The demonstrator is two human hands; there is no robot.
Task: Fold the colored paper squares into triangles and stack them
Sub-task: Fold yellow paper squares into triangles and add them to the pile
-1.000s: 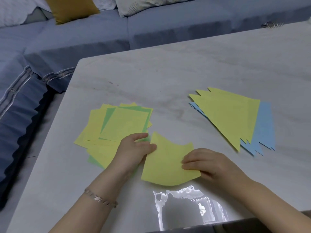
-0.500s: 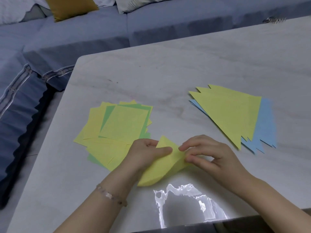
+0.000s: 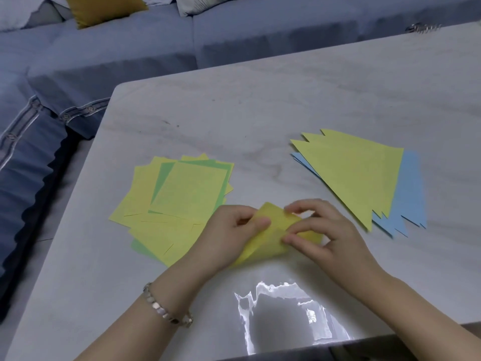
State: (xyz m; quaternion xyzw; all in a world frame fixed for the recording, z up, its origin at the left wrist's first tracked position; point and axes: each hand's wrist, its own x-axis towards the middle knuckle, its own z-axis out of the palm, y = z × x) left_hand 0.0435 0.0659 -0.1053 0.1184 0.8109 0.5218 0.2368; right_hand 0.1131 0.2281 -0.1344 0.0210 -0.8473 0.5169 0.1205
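In the head view, your left hand gripped the left side of a yellow sheet, thumb pressed on top and fingers curled round its edge. Your right hand pinched the turned-over corner, its fingertips closed on the paper. The sheet was bent over on itself, curved and not creased flat. It lay on the table near the front edge, between two piles. The squares, yellow and green, lay just left, under your left hand. The triangles, yellow over blue, sat apart to the right. A bracelet circled your left wrist. A sofa stood behind.
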